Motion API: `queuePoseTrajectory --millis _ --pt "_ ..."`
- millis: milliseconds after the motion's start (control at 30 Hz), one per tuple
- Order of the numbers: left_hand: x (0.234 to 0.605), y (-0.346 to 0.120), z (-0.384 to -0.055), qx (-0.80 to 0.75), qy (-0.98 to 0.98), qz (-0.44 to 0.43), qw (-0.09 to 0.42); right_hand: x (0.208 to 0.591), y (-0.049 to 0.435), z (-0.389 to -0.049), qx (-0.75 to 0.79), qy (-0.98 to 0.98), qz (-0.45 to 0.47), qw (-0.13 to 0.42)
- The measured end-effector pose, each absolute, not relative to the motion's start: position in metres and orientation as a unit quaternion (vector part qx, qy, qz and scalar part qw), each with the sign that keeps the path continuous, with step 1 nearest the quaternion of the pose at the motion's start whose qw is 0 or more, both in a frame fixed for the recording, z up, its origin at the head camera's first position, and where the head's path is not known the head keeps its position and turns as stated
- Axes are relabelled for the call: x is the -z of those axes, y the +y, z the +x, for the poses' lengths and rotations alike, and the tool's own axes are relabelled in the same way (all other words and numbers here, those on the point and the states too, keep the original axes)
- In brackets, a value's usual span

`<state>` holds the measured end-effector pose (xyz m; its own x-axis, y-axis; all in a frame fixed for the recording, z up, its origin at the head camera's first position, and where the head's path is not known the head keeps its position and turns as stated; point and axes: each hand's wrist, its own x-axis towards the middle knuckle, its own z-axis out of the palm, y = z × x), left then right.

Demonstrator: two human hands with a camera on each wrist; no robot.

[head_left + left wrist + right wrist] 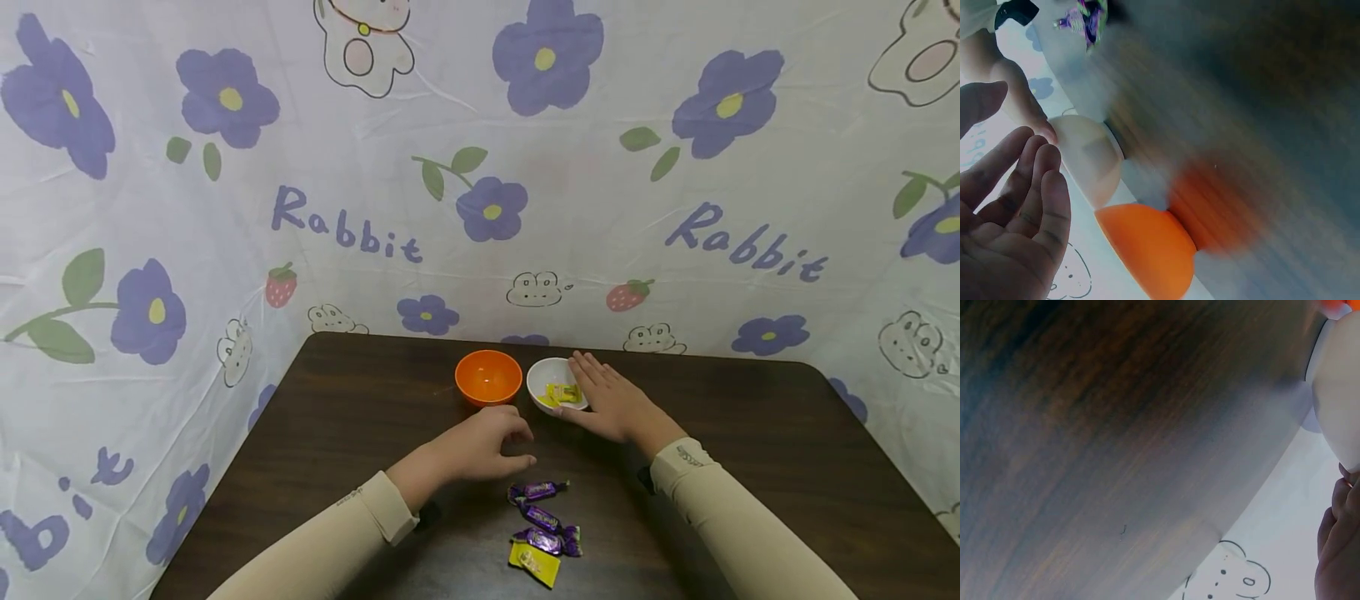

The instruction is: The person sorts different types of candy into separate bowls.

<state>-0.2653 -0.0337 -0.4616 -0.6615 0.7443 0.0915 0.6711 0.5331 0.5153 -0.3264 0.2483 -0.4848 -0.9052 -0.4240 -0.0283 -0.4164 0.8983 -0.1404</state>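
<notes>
Dark table (750, 433): flat right hand (611, 404) touches upright white bowl (542, 377); left hand (483, 442) loosely curled, empty.

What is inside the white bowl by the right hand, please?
In the head view the white bowl holds yellow-wrapped candy. The right hand rests against its rim and covers part of that side, so an exact count cannot be made.

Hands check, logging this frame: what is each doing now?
Left hand: open, loosely curled, holding nothing.
Right hand: open, fingers against the white bowl.
</notes>
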Motion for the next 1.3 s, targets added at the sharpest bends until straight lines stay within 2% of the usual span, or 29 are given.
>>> queuePoseTrajectory --millis 900,1300 --pt "0.480 -0.050 -0.232 -0.269 0.854 0.432 0.106 0.486 0.248 -0.327 0.067 0.975 -0.211 0.031" --pt "0.476 -0.055 -0.215 -0.280 0.840 0.445 0.134 0.483 0.248 -0.326 0.060 0.974 -0.215 0.036"
